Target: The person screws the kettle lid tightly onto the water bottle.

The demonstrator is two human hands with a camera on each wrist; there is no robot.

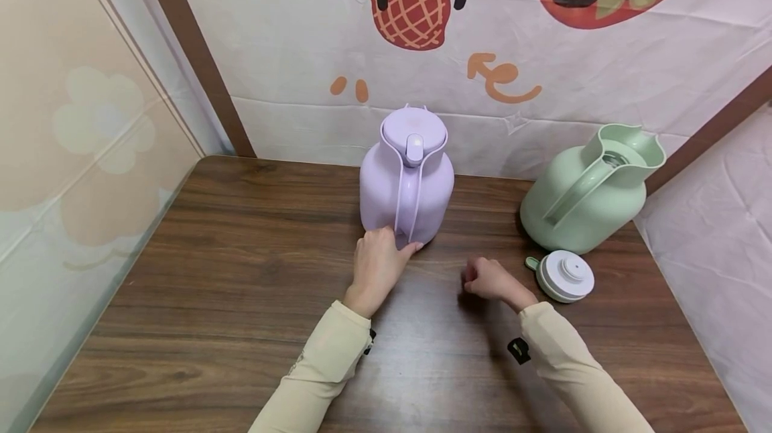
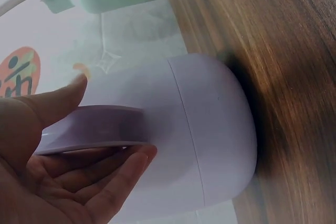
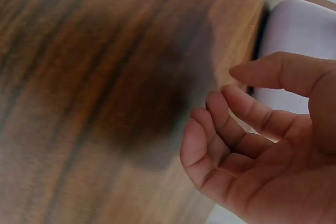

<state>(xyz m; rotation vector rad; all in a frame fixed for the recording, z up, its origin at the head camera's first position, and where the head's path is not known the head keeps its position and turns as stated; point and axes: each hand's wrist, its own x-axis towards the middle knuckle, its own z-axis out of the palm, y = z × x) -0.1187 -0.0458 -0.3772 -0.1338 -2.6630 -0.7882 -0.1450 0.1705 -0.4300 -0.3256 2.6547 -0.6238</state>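
A lilac thermos jug (image 1: 374, 181) with its lid on stands near the table's back edge, its handle (image 2: 94, 127) facing me. My left hand (image 1: 376, 265) is at that handle: in the left wrist view the extended thumb is on one side, apart from it, and loosely bent fingers (image 2: 118, 187) lie along the other side. To its right, over the table, my right hand (image 1: 487, 277) has loosely curled fingers (image 3: 194, 145) and nothing in them. A green thermos jug (image 1: 543, 212) with an uncovered mouth stands at the back right. Before it lies a removed white-and-green lid (image 1: 565, 277).
The brown wooden table (image 1: 241, 272) meets a printed cloth backdrop (image 1: 289, 51) behind the jugs. More cloth hangs along the left and right sides. The loose lid lies close beside my right wrist.
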